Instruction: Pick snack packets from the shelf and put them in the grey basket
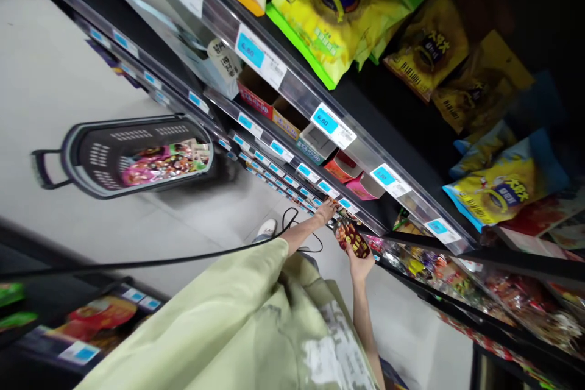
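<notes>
Packet (346,234), dark brown, just right of lower centre; I see the right hand (361,264) pinching it. Nearby, the left hand (326,212) is at the shelf edge (295,162); I cannot tell its finger spread. The basket (98,128) stands mid-left.

The scene is viewed from head height, steeply downward and forward over the wearer's shirt (214,323); the upper shelf edge (299,88) is met slantwise at close range, while the floor (164,219) is seen from farther off.
</notes>
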Demonstrator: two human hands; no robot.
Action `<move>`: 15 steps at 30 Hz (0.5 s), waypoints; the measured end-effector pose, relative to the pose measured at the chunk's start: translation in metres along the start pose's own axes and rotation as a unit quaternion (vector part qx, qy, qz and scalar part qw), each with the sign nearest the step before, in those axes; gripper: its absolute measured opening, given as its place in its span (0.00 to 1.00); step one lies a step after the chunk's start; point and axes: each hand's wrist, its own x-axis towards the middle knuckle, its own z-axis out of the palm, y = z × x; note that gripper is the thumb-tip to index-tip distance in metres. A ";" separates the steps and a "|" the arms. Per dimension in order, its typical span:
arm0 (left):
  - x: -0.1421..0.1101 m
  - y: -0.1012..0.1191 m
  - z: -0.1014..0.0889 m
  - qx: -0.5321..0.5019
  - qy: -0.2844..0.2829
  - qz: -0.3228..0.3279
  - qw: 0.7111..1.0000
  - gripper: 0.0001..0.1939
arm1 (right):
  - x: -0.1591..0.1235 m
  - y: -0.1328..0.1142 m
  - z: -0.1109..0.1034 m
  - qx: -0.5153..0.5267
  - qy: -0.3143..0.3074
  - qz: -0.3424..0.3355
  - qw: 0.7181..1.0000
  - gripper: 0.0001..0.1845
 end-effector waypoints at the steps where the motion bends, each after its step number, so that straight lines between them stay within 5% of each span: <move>1: 0.001 -0.001 0.004 0.009 -0.008 -0.002 1.000 0.20 | 0.006 -0.004 0.007 -0.011 -0.011 -0.055 0.998 0.31; 4: -0.009 -0.004 0.012 0.023 -0.015 -0.006 1.000 0.24 | 0.023 -0.011 0.027 -0.031 -0.054 -0.222 0.973 0.21; 7: -0.026 -0.006 0.017 0.026 -0.003 0.000 1.000 0.30 | 0.043 -0.008 0.046 -0.055 -0.086 -0.321 0.942 0.17; 12: -0.041 -0.007 0.018 0.012 0.023 -0.013 1.000 0.31 | 0.076 0.006 0.074 -0.118 -0.184 -0.388 0.895 0.18; 15: -0.044 -0.007 0.016 -0.021 0.036 -0.032 0.999 0.27 | 0.091 0.018 0.085 -0.175 -0.171 -0.363 0.899 0.19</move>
